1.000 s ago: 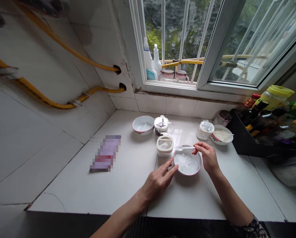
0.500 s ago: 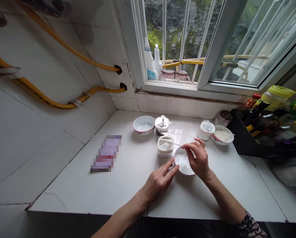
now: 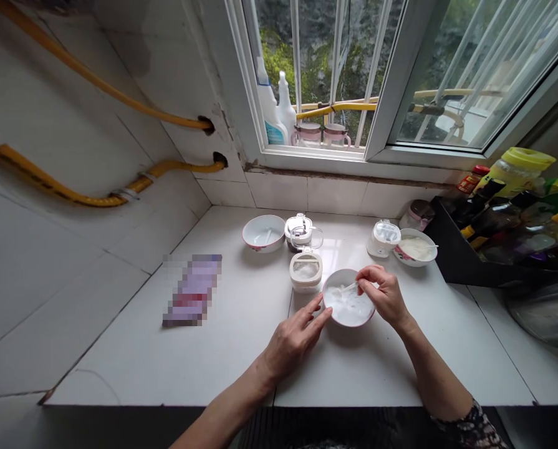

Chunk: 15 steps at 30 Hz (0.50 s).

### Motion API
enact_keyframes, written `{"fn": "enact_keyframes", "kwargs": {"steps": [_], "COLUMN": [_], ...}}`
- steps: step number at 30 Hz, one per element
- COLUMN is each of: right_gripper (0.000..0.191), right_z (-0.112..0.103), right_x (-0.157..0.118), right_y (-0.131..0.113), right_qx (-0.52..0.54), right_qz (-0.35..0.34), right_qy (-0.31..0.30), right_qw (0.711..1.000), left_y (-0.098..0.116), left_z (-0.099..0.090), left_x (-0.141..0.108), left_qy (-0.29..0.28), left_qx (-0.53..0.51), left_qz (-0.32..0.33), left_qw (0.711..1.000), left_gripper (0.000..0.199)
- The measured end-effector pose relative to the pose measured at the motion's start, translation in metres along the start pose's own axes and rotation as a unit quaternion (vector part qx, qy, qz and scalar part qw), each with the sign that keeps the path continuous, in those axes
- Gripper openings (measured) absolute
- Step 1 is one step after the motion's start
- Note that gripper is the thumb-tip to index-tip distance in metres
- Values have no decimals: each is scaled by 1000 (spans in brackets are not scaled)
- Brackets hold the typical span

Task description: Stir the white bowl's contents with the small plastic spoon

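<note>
A white bowl (image 3: 348,319) with a pinkish rim stands on the counter, holding white powder or grains. My left hand (image 3: 293,342) lies at its left side, fingers stretched out, two fingertips touching the rim. Over the bowl's right edge, my right hand (image 3: 385,298) is closed in a pinch on a small white spoon (image 3: 350,287), whose tip is down in the white contents. Just left of and behind the bowl sits a square seasoning jar (image 3: 305,285) with its top open and white grains inside.
Behind stand a white bowl (image 3: 264,245) and another lidded jar (image 3: 298,242). Farther right are a clear-lidded jar (image 3: 384,240), a bowl of whitish food (image 3: 416,257) and a black box (image 3: 456,265) of bottles. A blurred purple packet (image 3: 195,290) lies left.
The spoon has moved from over the open jar into the bowl, my right hand shifting rightward with it. My left hand stays at the bowl's rim. The whole view has shifted slightly.
</note>
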State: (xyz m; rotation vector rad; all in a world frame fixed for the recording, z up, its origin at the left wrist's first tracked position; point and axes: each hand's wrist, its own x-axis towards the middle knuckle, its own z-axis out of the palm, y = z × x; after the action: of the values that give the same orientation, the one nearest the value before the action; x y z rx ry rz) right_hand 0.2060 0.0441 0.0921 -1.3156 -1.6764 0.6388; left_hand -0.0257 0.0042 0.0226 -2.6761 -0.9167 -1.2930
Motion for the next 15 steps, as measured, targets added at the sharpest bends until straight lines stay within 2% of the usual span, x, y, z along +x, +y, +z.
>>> {"fn": "enact_keyframes", "kwargs": {"steps": [8,11,15], "right_gripper": [11,11,10], "right_z": [1,-1,-1], "right_x": [2,5,6], "right_y": [-1,1,4], "right_qx": [142,191,204], "right_qz": [120,143,154], "right_qy": [26,29,36], "right_qw": [982,971,966], "left_y": [-1,-1,-1], "left_z": [2,2,2], "left_x": [-1,-1,-1], "left_qy": [8,9,4], "left_qx": [-1,0,3], "left_qz": [5,6,5], "left_qw": [1000,1000,1000], "left_gripper": [37,39,41]}}
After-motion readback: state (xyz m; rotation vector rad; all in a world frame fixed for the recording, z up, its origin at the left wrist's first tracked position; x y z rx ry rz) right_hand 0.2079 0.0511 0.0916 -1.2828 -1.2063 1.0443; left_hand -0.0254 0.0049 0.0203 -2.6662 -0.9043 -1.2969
